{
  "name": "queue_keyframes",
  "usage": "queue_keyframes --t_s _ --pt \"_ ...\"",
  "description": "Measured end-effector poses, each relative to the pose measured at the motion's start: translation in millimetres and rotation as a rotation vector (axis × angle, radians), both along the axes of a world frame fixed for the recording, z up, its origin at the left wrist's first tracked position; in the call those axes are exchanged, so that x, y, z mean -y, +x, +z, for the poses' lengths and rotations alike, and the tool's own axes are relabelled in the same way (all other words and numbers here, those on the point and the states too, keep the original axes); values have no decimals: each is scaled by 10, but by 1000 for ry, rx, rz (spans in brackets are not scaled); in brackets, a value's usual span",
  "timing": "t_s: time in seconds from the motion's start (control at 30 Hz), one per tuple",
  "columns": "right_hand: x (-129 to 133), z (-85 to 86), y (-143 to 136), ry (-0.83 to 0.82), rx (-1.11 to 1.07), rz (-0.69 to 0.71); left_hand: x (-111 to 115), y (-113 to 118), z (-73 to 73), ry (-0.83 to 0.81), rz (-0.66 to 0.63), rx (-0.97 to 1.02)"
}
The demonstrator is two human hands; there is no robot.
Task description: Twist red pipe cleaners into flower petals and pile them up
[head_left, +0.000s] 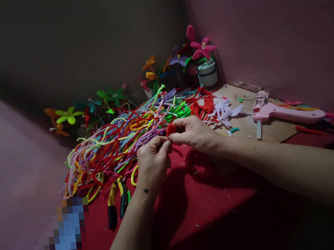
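Observation:
My left hand [154,158] and my right hand [193,134] meet over the red table, fingertips pinched close together. Between them is a small red pipe-cleaner petal [170,130], a fuzzy loop held upright. The right thumb and fingers pinch the petal's side, while the left thumb and forefinger grip its lower end. Just behind my hands lies a big heap of multicoloured pipe cleaners [118,142]. Red pipe-cleaner pieces [205,107] and white pipe-cleaner pieces [223,111] sit beyond my right hand.
Yellow-and-black pliers [116,198] lie left of my left wrist. A pink glue gun [288,113] rests on a brown board [275,129] at right. Finished flowers, including a pink one [203,49] and a green one [69,115], stand along the wall near a white container [208,75].

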State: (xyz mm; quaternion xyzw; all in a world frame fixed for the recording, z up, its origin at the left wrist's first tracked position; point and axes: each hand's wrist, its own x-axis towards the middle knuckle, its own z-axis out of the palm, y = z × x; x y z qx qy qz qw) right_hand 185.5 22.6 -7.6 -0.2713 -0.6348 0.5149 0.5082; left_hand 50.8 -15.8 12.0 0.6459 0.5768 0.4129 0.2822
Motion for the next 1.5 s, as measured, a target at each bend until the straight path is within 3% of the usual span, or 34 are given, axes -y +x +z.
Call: queue_keyframes --t_s 0.2,0.47,0.73,0.97,1.27,1.5 --pt "-1 33 28 -24 27 22 23 2 83 -47 -24 63" --pt "16 -16 5 12 45 -37 16 8 -25 32 15 -73" --pt "23 32 25 -28 25 18 34 11 77 -21 -5 16" --pt "30 36 24 -10 38 24 30 -10 42 15 0 -66" --pt "24 -49 -26 121 160 -126 22 -10 -49 120 20 -235" --pt "30 12 0 106 119 -73 1 -33 -22 14 -10 -135"
